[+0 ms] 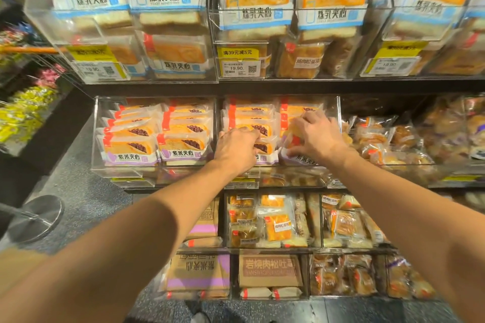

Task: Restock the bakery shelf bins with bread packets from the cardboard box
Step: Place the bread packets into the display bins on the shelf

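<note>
Warm, bright light falls on the shelves, and the clear plastic bins (147, 21) shine with glare. The edges bend and look blurry. The grey speckled floor (86, 191) is dimmer.

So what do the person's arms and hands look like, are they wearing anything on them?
Nothing at all, as far as the picture shows. Both forearms are bare, with no sleeves in sight. The left hand and the right hand have no gloves, and I can't see a watch, bracelet or ring on either. Just two bare arms and hands.
</note>
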The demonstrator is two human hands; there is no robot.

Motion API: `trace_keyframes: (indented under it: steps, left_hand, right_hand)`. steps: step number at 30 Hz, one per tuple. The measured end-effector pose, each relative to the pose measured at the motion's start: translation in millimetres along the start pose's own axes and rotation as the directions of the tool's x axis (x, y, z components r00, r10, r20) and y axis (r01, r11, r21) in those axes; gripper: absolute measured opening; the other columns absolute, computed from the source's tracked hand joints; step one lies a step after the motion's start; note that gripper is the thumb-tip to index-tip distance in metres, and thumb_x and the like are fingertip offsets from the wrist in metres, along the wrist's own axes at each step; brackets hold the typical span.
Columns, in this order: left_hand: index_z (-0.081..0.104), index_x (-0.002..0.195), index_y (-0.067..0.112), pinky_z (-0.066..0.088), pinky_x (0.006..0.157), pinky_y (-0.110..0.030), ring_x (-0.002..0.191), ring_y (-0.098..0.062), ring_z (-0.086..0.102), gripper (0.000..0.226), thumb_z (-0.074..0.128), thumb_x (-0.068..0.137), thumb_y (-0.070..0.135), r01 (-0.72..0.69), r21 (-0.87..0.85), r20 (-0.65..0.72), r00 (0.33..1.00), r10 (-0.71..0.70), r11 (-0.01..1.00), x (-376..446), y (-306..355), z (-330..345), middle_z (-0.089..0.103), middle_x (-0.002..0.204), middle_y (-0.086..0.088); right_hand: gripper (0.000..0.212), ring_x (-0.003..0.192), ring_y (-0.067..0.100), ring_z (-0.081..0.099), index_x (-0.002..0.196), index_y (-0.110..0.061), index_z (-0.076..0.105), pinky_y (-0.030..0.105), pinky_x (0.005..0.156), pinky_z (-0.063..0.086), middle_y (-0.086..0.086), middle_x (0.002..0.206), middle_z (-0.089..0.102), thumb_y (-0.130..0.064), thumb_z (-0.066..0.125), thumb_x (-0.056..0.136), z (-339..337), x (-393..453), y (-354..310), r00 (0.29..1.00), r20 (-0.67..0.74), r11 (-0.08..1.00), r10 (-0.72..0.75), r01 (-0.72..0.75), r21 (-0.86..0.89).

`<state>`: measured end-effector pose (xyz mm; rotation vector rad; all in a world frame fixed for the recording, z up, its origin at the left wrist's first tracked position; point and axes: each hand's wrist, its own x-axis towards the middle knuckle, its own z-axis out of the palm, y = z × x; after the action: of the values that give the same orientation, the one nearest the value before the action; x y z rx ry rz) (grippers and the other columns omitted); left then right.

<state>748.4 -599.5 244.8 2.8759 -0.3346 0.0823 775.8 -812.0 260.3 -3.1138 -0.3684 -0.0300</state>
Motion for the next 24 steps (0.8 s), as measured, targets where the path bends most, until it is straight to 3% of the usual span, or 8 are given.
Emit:
trace_keyframes:
  steps: [3,6,9,11,15,19,24]
  left_hand:
    - [0.06,0.118,0.027,0.047,0.1,-0.049,0.107,-0.022,0.06,0.029,0.068,0.09,0.028,0.015,0.006,0.003,1.0,-0.015,1.0,-0.4,0.8,0.5,0.065,0.113,0.002]
    - [0.06,0.118,0.028,0.046,0.1,-0.048,0.107,-0.022,0.062,0.03,0.069,0.09,0.026,0.029,0.018,-0.016,0.999,-0.029,0.999,-0.5,1.8,0.1,0.066,0.113,0.003]
    - [0.06,0.12,0.027,0.047,0.1,-0.048,0.107,-0.022,0.062,0.032,0.069,0.09,0.03,0.017,0.02,-0.032,0.999,-0.016,1.0,-2.7,1.6,1.1,0.066,0.114,0.002]
    - [0.061,0.121,0.026,0.049,0.099,-0.046,0.107,-0.022,0.062,0.031,0.068,0.091,0.03,0.007,0.021,-0.061,0.998,-0.006,1.0,-4.7,1.6,0.1,0.066,0.114,0.001]
    - [0.06,0.124,0.026,0.052,0.093,-0.04,0.107,-0.021,0.062,0.032,0.066,0.093,0.032,0.008,0.011,-0.091,0.996,-0.007,1.0,-6.3,-1.1,-2.5,0.065,0.116,0.002]
    - [0.06,0.126,0.025,0.054,0.092,-0.041,0.108,-0.021,0.062,0.034,0.066,0.093,0.033,-0.044,0.024,-0.016,0.999,0.045,0.999,-6.8,0.5,-0.6,0.063,0.119,0.0]
    - [0.061,0.126,0.023,0.056,0.091,-0.04,0.106,-0.021,0.062,0.034,0.065,0.093,0.033,-0.026,0.062,-0.049,0.998,0.029,0.998,-9.8,1.7,-1.2,0.063,0.119,-0.002]
  right_hand:
    - [0.086,0.132,0.026,0.037,0.14,-0.026,0.046,0.046,0.106,0.034,0.004,0.142,0.045,-0.067,0.075,0.07,9.7,-11.2,0.7,0.995,-0.1,1.0,0.01,-0.008,0.023]
    - [0.074,0.119,0.028,0.045,0.128,-0.022,0.055,0.045,0.096,0.041,0.006,0.13,0.05,-0.063,0.076,0.07,17.3,-26.9,5.9,0.968,-0.251,0.999,0.032,-0.024,0.036]
    - [0.048,0.111,0.025,0.05,0.126,-0.021,0.059,0.04,0.094,0.044,0.004,0.124,0.059,-0.049,0.066,0.087,26.5,-31.4,10.3,0.985,-0.165,0.998,-0.057,0.06,0.015]
    - [0.042,0.112,0.026,0.054,0.129,-0.021,0.059,0.043,0.097,0.044,0.004,0.126,0.062,-0.042,0.063,0.093,26.1,-28.3,11.3,0.989,-0.121,0.996,-0.087,0.09,0.022]
    - [0.042,0.115,0.024,0.054,0.133,-0.023,0.058,0.043,0.098,0.044,0.001,0.129,0.061,-0.039,0.062,0.094,21.5,-23.5,10.1,0.99,-0.108,0.995,-0.094,0.096,0.01]
    - [0.05,0.13,0.023,0.042,0.141,-0.03,0.05,0.046,0.105,0.033,-0.003,0.141,0.051,-0.049,0.054,0.096,28.2,-29.4,3.4,0.995,-0.05,0.995,-0.086,0.083,-0.055]
    - [0.059,0.132,0.024,0.043,0.143,-0.032,0.045,0.048,0.11,0.035,-0.002,0.143,0.053,-0.064,0.047,0.093,29.4,-36.5,3.1,0.996,-0.079,1.0,-0.029,0.029,-0.011]
